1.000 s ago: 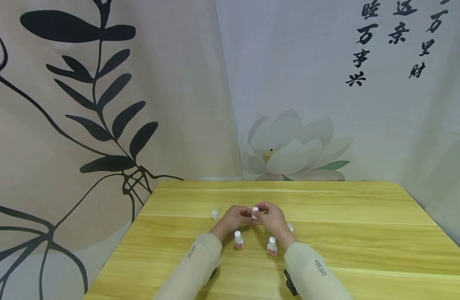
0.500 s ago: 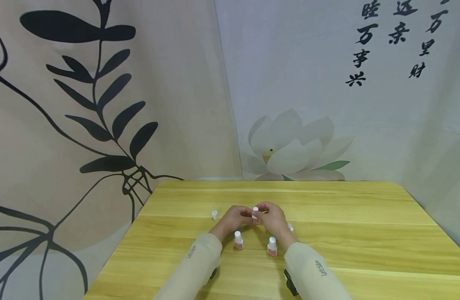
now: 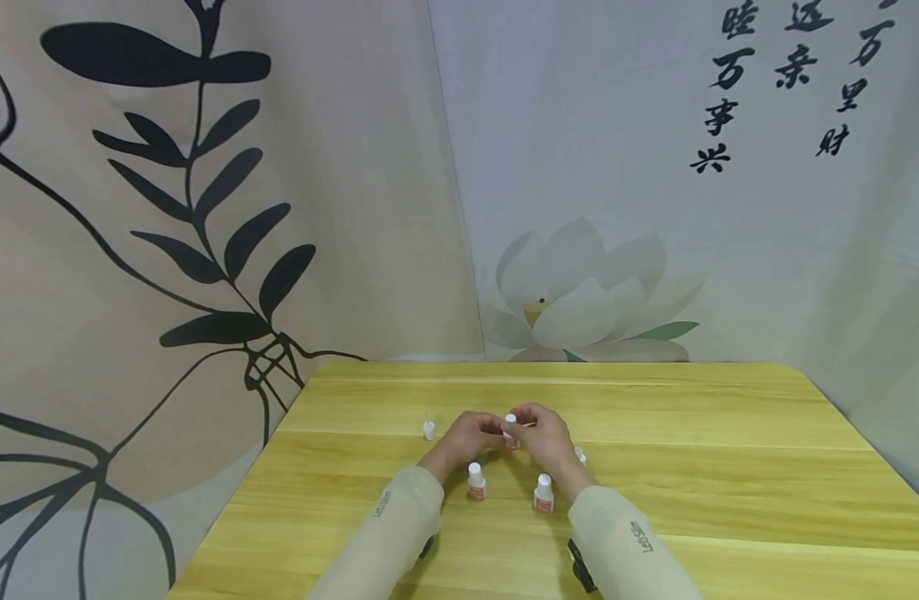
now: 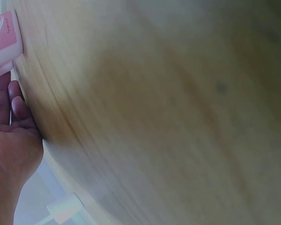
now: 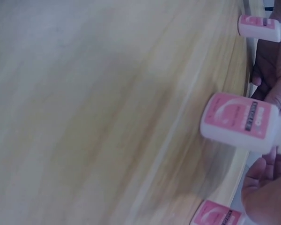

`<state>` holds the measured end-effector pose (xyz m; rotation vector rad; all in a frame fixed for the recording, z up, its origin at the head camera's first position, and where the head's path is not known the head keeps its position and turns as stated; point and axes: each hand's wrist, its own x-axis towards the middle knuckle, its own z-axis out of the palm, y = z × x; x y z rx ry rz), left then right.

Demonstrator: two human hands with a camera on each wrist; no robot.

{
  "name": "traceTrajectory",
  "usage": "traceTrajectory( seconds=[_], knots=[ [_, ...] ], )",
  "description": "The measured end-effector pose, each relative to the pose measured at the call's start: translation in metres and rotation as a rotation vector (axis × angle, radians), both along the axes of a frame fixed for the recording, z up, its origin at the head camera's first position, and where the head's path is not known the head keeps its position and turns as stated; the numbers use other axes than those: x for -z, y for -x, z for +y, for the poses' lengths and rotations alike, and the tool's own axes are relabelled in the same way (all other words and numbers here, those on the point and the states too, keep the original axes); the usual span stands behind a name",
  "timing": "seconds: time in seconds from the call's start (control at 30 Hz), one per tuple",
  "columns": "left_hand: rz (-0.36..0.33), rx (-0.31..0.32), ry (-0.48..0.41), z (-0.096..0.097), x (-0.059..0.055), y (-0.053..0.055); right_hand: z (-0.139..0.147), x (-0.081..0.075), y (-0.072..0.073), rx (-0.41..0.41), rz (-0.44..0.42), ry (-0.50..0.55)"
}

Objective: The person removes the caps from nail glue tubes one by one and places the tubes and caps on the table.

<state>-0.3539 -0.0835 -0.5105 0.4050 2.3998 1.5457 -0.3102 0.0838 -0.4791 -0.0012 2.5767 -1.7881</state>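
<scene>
In the head view my two hands meet at a small white bottle with a pink label. My left hand grips it from the left, its fingertips at the bottle's side. From the right, my right hand pinches the bottle near its white top, thumb in front. Fingers cover much of the bottle. Closer to me stand two similar bottles, one on the left and one on the right. In the right wrist view the nearer bottle stands in front of the hands and hides their grip.
A white cap with a thin stem pointing up stands left of my left hand. Partly behind my right wrist is another white bottle. Everything rests on a yellow wood-grain table, with a printed cloth hanging behind it.
</scene>
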Motion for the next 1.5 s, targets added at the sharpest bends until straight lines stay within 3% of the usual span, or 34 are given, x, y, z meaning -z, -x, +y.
traceTrajectory(
  seconds=[1.1, 1.5],
  knots=[
    [0.011, 0.015, -0.041, 0.0003, -0.0003, -0.0011, -0.0004, -0.0020, -0.0031, 0.003, 0.010, 0.011],
    [0.024, 0.013, -0.003, -0.0002, -0.0023, -0.0028, -0.0013, 0.0012, -0.0011, 0.005, 0.022, -0.007]
  ],
)
